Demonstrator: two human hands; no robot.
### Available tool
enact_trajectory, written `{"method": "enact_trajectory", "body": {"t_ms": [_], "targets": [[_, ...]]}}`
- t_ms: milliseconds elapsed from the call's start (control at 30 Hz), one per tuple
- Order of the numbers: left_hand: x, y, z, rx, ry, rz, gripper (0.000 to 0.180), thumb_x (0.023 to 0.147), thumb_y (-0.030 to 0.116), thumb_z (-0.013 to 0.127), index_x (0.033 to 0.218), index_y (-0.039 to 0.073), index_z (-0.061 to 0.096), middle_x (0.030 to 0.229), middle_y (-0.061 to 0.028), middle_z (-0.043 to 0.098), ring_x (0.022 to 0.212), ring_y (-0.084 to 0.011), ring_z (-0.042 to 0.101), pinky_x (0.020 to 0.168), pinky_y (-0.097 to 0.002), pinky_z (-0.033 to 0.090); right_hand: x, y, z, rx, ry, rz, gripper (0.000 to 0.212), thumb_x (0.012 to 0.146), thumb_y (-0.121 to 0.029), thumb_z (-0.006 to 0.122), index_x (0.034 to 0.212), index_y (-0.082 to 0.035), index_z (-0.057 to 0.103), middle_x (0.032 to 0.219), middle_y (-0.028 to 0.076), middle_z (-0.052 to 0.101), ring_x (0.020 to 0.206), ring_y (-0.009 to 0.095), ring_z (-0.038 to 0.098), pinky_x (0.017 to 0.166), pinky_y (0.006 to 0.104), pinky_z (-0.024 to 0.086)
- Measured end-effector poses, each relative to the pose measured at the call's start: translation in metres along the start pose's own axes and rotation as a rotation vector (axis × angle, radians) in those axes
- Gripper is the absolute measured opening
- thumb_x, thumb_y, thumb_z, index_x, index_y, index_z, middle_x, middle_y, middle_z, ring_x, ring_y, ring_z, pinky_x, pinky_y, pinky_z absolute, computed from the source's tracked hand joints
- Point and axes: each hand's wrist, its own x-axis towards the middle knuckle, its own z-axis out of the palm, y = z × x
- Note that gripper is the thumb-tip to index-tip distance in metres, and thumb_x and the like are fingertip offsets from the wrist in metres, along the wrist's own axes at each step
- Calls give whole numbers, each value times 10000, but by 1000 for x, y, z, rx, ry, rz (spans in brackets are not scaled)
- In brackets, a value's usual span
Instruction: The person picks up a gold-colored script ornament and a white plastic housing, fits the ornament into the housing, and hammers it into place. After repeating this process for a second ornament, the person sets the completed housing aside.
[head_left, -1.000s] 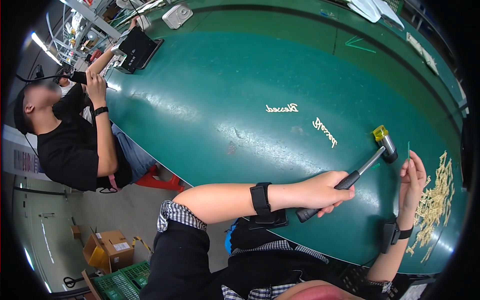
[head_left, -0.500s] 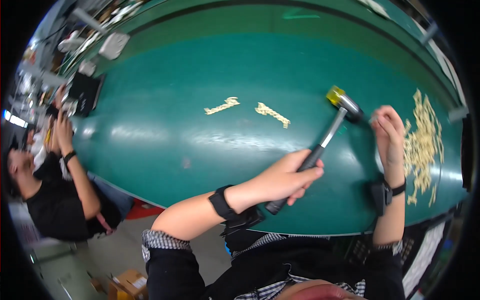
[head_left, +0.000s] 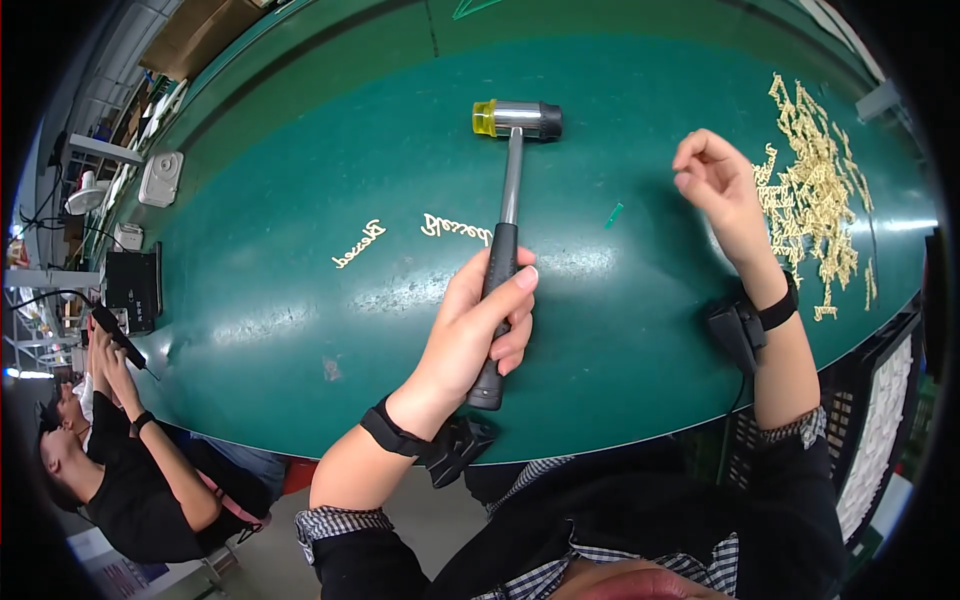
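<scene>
My left hand (head_left: 465, 325) is wrapped around the black grip of a two-faced mallet (head_left: 515, 170), one face yellow and the other black. The mallet points away from me above the green table, its steel head at the far end. Just left of the handle lies a pale script-lettered cutout (head_left: 450, 229), partly behind the grip. Another such cutout (head_left: 360, 244) lies farther left, tilted. My right hand (head_left: 722, 190) is raised with fingers curled and thumb close to the forefinger; whatever they pinch, if anything, does not show. A heap of pale cutouts (head_left: 820, 190) spreads beyond it at right.
A small green strip (head_left: 614, 215) lies on the green table (head_left: 300, 180) between my hands. At the left end stands a black box (head_left: 130, 290), where a person in black (head_left: 150, 490) works. A black crate (head_left: 870, 420) stands by the table's right edge.
My left hand has swung the mallet leftward and turned it more upright in view. The right hand appears farther left and higher. The whole view has shifted and the cutouts look sharper.
</scene>
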Motion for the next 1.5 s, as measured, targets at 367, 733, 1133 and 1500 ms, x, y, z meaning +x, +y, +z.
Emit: {"method": "enact_trajectory", "body": {"t_ms": [367, 733, 1133, 1500], "targets": [[-2, -12, -11, -40, -46, 25, 306, 887, 96, 580, 1122, 48, 389, 684, -1, 432, 412, -52, 344, 380, -229, 309, 0, -7, 38, -773, -252, -382, 152, 745, 45, 615, 873, 2, 546, 919, 109, 412, 844, 253, 462, 768, 298, 403], [3, -21, -13, -82, -78, 118, 415, 820, 160, 653, 1062, 16, 349, 579, -30, 441, 386, -116, 428, 375, -269, 338, -3, -6, 47, -763, -220, -258, 131, 779, 95, 553, 854, 35, 463, 912, 111, 423, 797, 249, 477, 713, 270, 408], [4, -20, -13, -73, -75, 91, 361, 840, 142, 651, 1041, 32, 372, 610, 9, 418, 429, -69, 419, 388, -247, 336, -4, -6, 46, -712, -215, -248, 118, 781, 55, 577, 853, 24, 489, 913, 105, 480, 789, 228, 495, 698, 281, 417], [5, -20, -14, -79, -75, 92, 360, 835, 132, 654, 1034, 31, 373, 616, 6, 425, 431, -71, 425, 387, -247, 341, -1, 1, 43, -746, -236, -295, 94, 803, 56, 551, 847, 14, 480, 896, 91, 470, 765, 188, 480, 639, 259, 385]]}}
